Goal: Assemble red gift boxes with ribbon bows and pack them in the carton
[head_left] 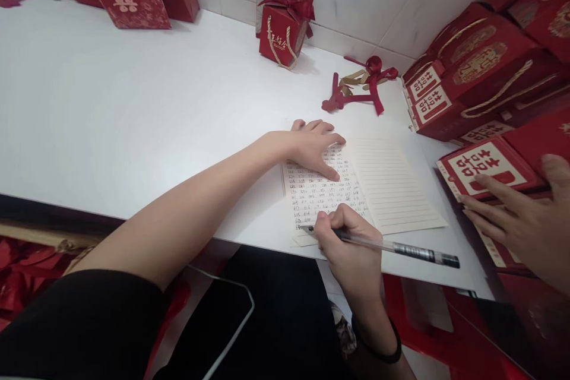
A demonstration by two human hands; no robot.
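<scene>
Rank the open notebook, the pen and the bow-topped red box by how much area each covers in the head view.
1. Open notebook
2. Bow-topped red box
3. Pen, long but thin

The box stands farther off, so its true size is unsure.

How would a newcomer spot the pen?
On the white table, find the lined paper. At its near edge, the right hand holds the pen, tip at the handwritten page. Unlike the red boxes nearby, it is slim with a clear barrel.
</scene>
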